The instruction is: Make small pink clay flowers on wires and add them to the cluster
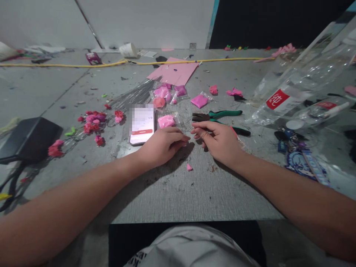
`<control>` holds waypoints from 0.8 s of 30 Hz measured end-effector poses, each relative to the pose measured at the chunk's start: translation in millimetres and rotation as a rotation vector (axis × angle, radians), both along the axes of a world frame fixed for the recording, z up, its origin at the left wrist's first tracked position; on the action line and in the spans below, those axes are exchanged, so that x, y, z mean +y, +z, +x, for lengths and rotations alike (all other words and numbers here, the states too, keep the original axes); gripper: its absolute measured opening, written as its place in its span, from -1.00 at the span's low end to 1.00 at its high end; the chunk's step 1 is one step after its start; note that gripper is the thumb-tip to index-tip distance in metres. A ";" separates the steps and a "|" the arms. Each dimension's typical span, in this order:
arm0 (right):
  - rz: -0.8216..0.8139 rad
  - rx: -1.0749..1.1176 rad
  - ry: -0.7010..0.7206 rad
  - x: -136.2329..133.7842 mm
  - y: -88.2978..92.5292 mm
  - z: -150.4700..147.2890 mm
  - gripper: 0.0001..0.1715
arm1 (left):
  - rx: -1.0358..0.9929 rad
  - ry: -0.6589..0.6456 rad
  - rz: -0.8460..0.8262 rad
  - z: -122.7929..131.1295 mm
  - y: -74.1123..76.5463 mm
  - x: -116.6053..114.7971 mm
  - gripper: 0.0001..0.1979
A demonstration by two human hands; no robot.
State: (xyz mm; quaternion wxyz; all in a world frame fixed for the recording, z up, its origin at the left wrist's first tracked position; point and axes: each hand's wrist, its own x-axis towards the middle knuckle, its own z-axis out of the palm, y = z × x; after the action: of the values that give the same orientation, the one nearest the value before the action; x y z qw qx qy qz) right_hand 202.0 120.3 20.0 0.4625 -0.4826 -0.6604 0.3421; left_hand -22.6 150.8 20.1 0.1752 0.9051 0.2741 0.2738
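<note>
My left hand [164, 145] rests low over the table, its thumb and fingers pinched together. Facing it across a small gap, my right hand [219, 141] is also pinched. A thin wire [185, 130] shows faintly between the fingertips; its ends are hidden by the fingers. Just behind my left hand lies a packet of pink clay [166, 121], with a phone [141, 128] beside it. Pliers with green and black handles [222, 115] lie right behind my right hand. A small pink scrap of clay [189, 167] sits on the table in front of both hands.
A bundle of wires [133, 94] and several clay packets [164, 92] lie farther back, before a pink sheet [178, 72]. Red and pink clay flowers [93, 120] and a black box [30, 139] are left. Plastic bottles [286, 100] and a keychain [303, 163] are right.
</note>
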 end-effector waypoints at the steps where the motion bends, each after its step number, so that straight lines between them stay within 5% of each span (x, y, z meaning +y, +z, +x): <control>1: -0.009 0.047 0.003 0.3 -1.4 -0.2 -0.71 | 0.012 0.014 0.015 -0.4 -0.4 -0.3 -0.78; 6: 0.030 0.156 -0.003 -0.1 -3.3 -0.2 -0.71 | 0.053 0.071 0.078 -1.2 1.0 -0.1 -0.78; 12: 0.097 0.141 -0.021 -4.5 5.3 -0.5 -0.69 | 0.152 -0.101 0.091 -0.3 4.6 5.0 -0.77; 24: 0.052 0.199 -0.101 -3.2 4.5 -2.3 -0.70 | 0.061 0.038 0.061 -3.4 -0.7 3.5 -0.74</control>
State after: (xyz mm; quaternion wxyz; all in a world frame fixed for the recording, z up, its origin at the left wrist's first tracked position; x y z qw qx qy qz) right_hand 199.7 117.1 24.5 0.5549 -0.4667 -0.5947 0.3473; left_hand -26.0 154.4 19.4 0.1338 0.9127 0.2878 0.2574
